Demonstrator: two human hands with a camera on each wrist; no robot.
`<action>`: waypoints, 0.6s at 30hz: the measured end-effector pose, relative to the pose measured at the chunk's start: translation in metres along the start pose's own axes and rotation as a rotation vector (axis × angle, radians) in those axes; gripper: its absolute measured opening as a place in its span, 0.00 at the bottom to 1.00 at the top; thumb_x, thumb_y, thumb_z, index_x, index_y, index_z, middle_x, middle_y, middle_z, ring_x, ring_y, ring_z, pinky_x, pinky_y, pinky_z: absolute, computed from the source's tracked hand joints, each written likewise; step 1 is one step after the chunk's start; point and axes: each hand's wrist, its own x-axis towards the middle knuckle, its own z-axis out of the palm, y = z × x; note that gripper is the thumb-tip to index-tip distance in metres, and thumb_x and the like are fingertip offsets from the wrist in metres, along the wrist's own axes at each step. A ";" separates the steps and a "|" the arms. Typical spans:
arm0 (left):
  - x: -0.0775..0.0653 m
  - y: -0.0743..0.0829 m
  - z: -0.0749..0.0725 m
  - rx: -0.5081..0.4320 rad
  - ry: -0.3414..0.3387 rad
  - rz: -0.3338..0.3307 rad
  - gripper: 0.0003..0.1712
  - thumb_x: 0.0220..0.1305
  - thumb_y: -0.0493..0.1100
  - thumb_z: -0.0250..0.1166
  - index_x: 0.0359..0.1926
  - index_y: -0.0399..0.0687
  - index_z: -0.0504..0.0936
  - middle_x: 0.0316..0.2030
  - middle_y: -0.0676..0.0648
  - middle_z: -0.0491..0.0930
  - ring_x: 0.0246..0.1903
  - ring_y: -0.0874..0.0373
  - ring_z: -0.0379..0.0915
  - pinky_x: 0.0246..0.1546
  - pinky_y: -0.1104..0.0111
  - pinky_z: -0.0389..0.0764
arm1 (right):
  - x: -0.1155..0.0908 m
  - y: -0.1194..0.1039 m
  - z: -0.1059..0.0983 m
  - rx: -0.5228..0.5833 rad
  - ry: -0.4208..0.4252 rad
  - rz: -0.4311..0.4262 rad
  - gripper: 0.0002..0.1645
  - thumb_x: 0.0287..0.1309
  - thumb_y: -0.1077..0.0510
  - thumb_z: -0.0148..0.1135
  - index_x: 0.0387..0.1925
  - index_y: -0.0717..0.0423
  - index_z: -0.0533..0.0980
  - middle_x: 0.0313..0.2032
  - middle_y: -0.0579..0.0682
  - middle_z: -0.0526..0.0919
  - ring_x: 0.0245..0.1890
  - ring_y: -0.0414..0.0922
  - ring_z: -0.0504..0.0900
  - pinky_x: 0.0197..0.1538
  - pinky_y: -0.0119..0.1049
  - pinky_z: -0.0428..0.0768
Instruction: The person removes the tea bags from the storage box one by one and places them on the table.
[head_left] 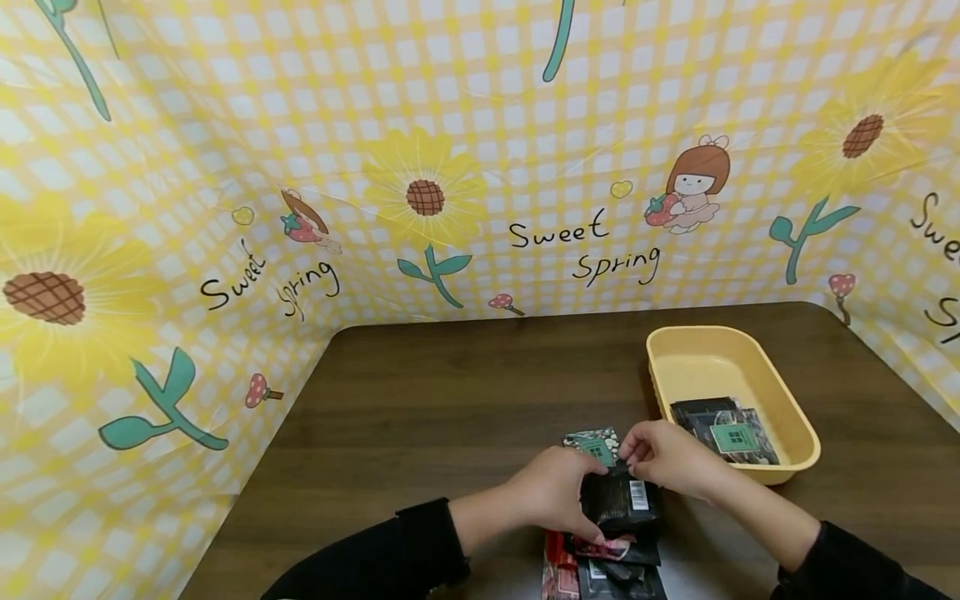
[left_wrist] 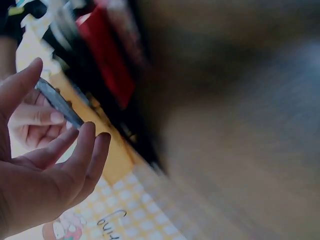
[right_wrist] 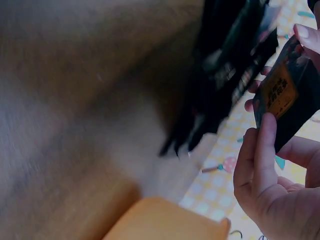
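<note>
A small black packet (head_left: 617, 502) with a white barcode label faces up between the two hands in the head view. My left hand (head_left: 549, 493) grips it along its left side, thumb near the lower edge and fingers at the top. At its upper right corner, my right hand (head_left: 667, 457) pinches the edge. The right wrist view shows an orange label (right_wrist: 281, 92) on the packet's other face. Seen from the left wrist, the packet (left_wrist: 60, 102) is nearly edge-on. Below it lies a pile of black and red packets (head_left: 561, 575), partly hidden.
A packet with a green label (head_left: 597, 450) lies just beyond the hands. To the right stands a yellow plastic basket (head_left: 804, 446) holding several dark packets (head_left: 731, 435). The brown wooden table (head_left: 450, 392) meets a yellow checked cloth (head_left: 480, 100) at the back and sides.
</note>
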 end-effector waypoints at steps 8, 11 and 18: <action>-0.001 -0.002 0.008 0.127 0.004 0.046 0.34 0.40 0.59 0.80 0.48 0.49 0.85 0.44 0.57 0.83 0.46 0.67 0.76 0.47 0.76 0.73 | 0.000 0.007 0.008 -0.168 -0.025 -0.063 0.10 0.45 0.65 0.72 0.29 0.56 0.77 0.24 0.41 0.79 0.26 0.36 0.74 0.31 0.34 0.75; 0.000 -0.003 0.007 0.136 -0.013 0.048 0.33 0.40 0.59 0.80 0.47 0.49 0.86 0.44 0.58 0.83 0.45 0.68 0.76 0.47 0.77 0.73 | -0.002 0.007 0.009 -0.196 -0.021 -0.083 0.10 0.45 0.64 0.72 0.28 0.55 0.78 0.24 0.40 0.79 0.26 0.34 0.74 0.31 0.34 0.74; 0.003 -0.003 -0.001 0.134 -0.055 0.053 0.34 0.42 0.62 0.78 0.49 0.49 0.85 0.43 0.56 0.83 0.44 0.67 0.76 0.45 0.77 0.74 | -0.007 0.002 -0.001 -0.268 0.014 -0.081 0.08 0.50 0.61 0.71 0.33 0.58 0.80 0.28 0.42 0.82 0.28 0.37 0.79 0.33 0.37 0.78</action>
